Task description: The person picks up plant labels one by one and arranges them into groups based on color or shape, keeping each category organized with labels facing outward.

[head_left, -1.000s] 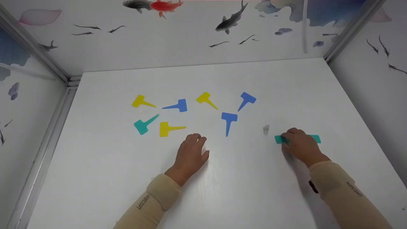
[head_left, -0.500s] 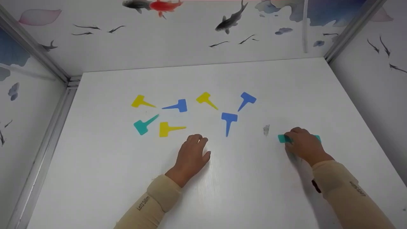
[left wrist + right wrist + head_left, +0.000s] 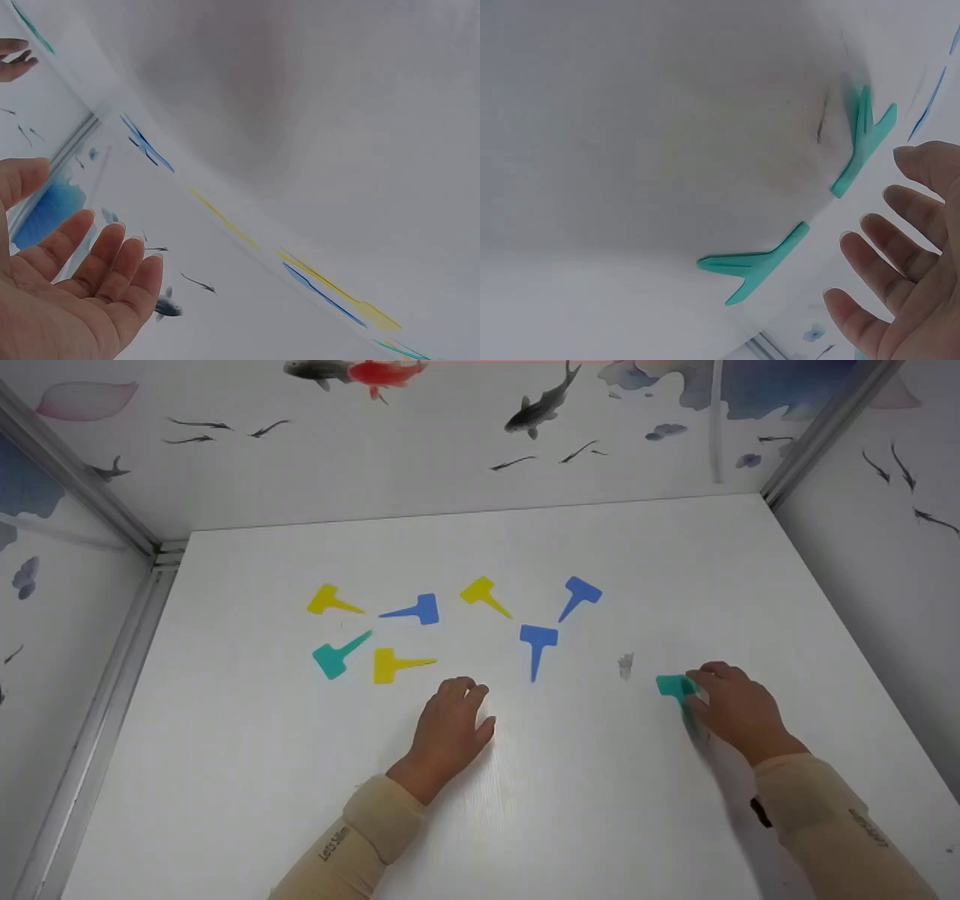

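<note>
My right hand (image 3: 739, 709) is over two green T-shaped plant labels at the table's right. In the head view one green label (image 3: 673, 686) shows at its fingertips, and the other is hidden behind the hand. The right wrist view shows both, an upper label (image 3: 864, 142) and a lower label (image 3: 757, 264), apart from each other. The fingers there are loosely bent with nothing between them. My left hand (image 3: 448, 731) hovers or rests near the table's middle, fingers relaxed and holding nothing. Its nearest label is yellow (image 3: 394, 664), just beyond the fingertips.
Farther back lie two more yellow labels, left (image 3: 330, 600) and middle (image 3: 484, 590). Three blue labels (image 3: 538, 641) and a green one (image 3: 331, 660) lie among them. A grey smudge (image 3: 625, 666) marks the white table (image 3: 562, 810). Printed panels (image 3: 420, 472) enclose the back and sides.
The left of the two green labels slid slightly right under my right hand. That hand then drew away to the right, uncovering more of it. My left hand stays almost still.
</note>
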Demonstrator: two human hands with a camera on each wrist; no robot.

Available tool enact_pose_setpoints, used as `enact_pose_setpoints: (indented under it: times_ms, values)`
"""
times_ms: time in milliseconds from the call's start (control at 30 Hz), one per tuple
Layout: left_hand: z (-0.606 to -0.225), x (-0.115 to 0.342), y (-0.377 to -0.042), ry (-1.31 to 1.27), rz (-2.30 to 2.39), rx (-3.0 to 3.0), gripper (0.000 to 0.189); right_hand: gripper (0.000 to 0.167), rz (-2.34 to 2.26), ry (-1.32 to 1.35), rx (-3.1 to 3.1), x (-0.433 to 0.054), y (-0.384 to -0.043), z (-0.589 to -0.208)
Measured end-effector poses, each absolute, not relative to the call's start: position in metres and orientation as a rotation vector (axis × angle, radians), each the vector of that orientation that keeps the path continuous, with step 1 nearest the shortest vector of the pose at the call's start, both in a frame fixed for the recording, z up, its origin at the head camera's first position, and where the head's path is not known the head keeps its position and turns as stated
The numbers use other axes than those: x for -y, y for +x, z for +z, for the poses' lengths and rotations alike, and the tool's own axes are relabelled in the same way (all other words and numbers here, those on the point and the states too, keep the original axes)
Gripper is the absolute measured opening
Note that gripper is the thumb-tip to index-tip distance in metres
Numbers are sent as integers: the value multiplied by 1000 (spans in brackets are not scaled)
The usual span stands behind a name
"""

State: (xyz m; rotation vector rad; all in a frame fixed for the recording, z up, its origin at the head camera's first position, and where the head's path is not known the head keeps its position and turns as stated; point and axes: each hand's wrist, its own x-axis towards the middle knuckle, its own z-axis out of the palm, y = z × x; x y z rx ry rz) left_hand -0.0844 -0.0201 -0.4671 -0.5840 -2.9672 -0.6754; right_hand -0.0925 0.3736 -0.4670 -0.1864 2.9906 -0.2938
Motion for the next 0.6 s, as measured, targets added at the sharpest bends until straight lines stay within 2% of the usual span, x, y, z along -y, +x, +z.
enact_pose_setpoints:
  times_ms: [600]
  values:
    - [-467, 23, -83, -566, -694, 2970, 37, 49, -186, -166, -2937, -368, -52, -482]
